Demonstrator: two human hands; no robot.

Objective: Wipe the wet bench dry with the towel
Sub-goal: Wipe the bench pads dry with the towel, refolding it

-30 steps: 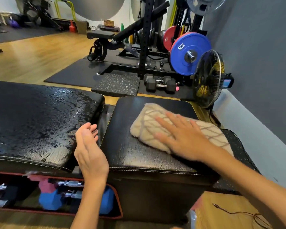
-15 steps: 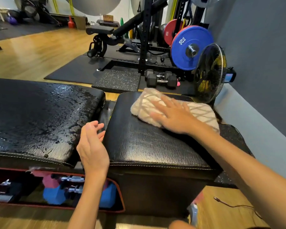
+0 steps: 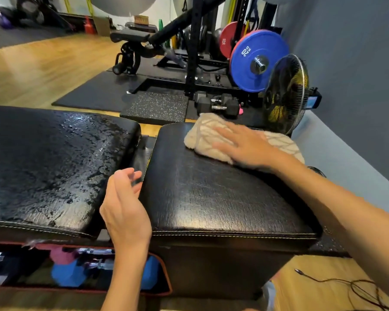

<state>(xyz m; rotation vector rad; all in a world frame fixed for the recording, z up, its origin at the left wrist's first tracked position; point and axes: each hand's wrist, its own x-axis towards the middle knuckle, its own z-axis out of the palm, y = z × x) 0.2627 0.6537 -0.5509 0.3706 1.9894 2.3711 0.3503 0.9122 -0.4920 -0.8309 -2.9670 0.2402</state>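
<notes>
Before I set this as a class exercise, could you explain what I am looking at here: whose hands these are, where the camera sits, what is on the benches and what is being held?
There is no machine here: a person wears a camera on the head, looking forward and down at their own two hands in a gym. The right hand lies flat on a beige towel, pressing it onto the far end of the right black bench pad. The left hand hovers open near the gap between the pads, holding nothing. The left bench pad glistens with water patches, so it looks not yet dried. Behind stand a floor fan and a blue weight plate.
</notes>
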